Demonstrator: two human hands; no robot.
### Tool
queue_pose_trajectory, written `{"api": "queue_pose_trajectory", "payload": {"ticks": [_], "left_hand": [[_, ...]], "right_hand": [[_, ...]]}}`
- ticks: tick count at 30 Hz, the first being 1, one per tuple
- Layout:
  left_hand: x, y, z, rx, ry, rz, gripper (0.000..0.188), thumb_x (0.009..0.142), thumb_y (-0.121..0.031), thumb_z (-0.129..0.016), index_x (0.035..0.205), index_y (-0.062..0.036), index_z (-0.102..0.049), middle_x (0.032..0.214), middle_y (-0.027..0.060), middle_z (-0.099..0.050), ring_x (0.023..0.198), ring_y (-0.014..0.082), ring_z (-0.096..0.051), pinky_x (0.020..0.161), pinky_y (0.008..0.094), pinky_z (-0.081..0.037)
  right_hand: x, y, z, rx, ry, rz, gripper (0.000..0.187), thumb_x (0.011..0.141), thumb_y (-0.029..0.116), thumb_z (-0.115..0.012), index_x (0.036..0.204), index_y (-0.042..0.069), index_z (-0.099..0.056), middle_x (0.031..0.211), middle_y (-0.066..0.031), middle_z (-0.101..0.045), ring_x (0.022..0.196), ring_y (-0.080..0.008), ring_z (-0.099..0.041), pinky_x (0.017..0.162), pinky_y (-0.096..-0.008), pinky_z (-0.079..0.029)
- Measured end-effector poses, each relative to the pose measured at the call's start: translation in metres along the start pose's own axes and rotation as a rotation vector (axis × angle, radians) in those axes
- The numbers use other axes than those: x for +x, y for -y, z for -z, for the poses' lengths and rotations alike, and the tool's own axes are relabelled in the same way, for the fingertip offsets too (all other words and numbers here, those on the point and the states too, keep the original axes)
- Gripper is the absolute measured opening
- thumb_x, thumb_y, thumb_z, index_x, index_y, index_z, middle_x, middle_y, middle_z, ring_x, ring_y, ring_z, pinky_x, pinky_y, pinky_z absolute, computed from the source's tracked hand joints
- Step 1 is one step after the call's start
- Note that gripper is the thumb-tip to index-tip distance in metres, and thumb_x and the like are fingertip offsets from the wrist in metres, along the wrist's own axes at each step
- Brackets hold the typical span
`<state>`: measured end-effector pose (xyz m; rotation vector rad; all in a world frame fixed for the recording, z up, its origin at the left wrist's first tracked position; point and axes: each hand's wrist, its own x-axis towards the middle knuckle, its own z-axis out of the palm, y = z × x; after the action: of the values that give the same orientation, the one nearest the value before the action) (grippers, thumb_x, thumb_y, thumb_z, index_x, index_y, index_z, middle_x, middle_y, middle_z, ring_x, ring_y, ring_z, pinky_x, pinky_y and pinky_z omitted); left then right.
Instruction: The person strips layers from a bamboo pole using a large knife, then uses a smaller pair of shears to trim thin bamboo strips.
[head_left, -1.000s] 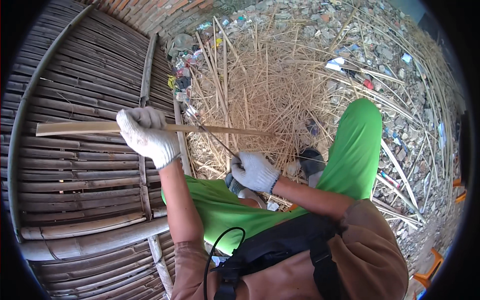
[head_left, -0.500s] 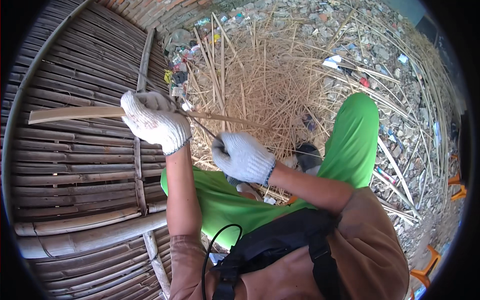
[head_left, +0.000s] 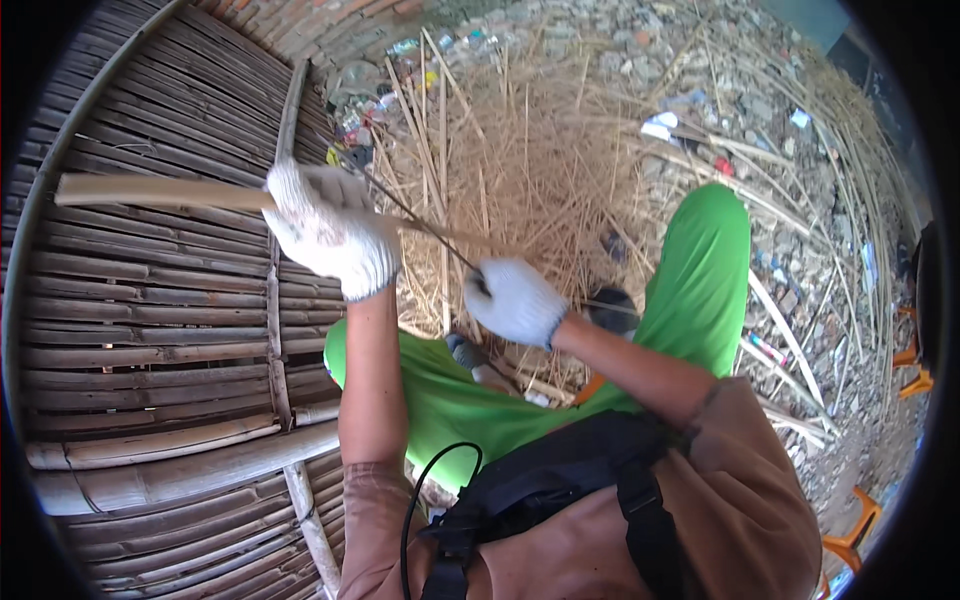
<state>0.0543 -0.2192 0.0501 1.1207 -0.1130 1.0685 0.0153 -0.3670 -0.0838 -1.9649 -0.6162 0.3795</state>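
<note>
My left hand (head_left: 330, 228), in a white knit glove, is closed around a pale split bamboo strip (head_left: 160, 191). The strip's wide end juts out to the left, and its narrower, blurred end runs right over the ground. My right hand (head_left: 515, 302), gloved too, has its fingers wrapped around one end of a long, thin, dark tool (head_left: 412, 213). This tool looks like a knife blade seen edge-on, but its exact kind cannot be told. It slants up and left past the strip, just right of my left hand.
A slatted bamboo platform (head_left: 190, 355) takes up the left side. Straw-like bamboo shavings (head_left: 540, 170) are heaped ahead. Rubble with litter and loose bamboo strips (head_left: 785, 325) lies to the right. My legs in green trousers (head_left: 700, 270) are bent, and an orange stand leg (head_left: 853, 530) shows at lower right.
Both hands have shifted right and slightly up. The dark tool has slid right along the strip, away from my left hand. The strip's left end has risen a little.
</note>
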Motion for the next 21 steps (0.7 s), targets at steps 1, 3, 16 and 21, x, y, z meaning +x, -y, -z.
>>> {"api": "queue_pose_trajectory", "payload": {"ticks": [1,3,16,21], "left_hand": [[-0.002,-0.003,0.0,-0.024,-0.004,-0.01,0.042,0.106,-0.031,-0.066,0.075,-0.0154,-0.043,0.058,-0.0052,-0.033,0.046,0.0077,-0.029,0.042,0.0284,-0.021],[0.001,0.0,-0.001,0.03,-0.045,-0.037,0.04,0.105,-0.029,-0.066,0.075,-0.0155,-0.042,0.058,-0.0055,-0.033,0.046,0.007,-0.029,0.042,0.0281,-0.021],[0.018,0.009,0.004,-0.125,0.041,0.028,0.04,0.106,-0.028,-0.065,0.075,-0.0178,-0.041,0.057,-0.0072,-0.03,0.045,0.006,-0.026,0.04,0.0272,-0.02],[0.019,0.011,0.006,0.029,0.001,0.018,0.043,0.107,-0.031,-0.064,0.074,-0.0165,-0.04,0.056,-0.0067,-0.026,0.045,0.0062,-0.024,0.044,0.029,-0.017]], "right_hand": [[-0.006,-0.004,0.001,-0.044,-0.068,0.05,0.035,0.097,0.031,-0.061,0.094,-0.003,-0.07,0.081,-0.0288,-0.072,0.078,-0.0437,-0.074,0.072,-0.0518,-0.059],[0.0,0.003,0.01,0.074,-0.026,0.023,0.036,0.097,0.031,-0.061,0.093,-0.004,-0.069,0.081,-0.0291,-0.071,0.077,-0.0446,-0.073,0.072,-0.0524,-0.059],[-0.014,-0.058,0.001,-0.089,0.037,-0.164,0.042,0.097,0.034,-0.06,0.092,-0.007,-0.07,0.082,-0.0307,-0.071,0.079,-0.0463,-0.073,0.077,-0.0509,-0.059],[0.022,0.021,0.018,0.129,0.061,0.091,0.038,0.096,0.03,-0.057,0.088,-0.005,-0.069,0.077,-0.0295,-0.07,0.071,-0.0443,-0.072,0.072,-0.0535,-0.059]]}}
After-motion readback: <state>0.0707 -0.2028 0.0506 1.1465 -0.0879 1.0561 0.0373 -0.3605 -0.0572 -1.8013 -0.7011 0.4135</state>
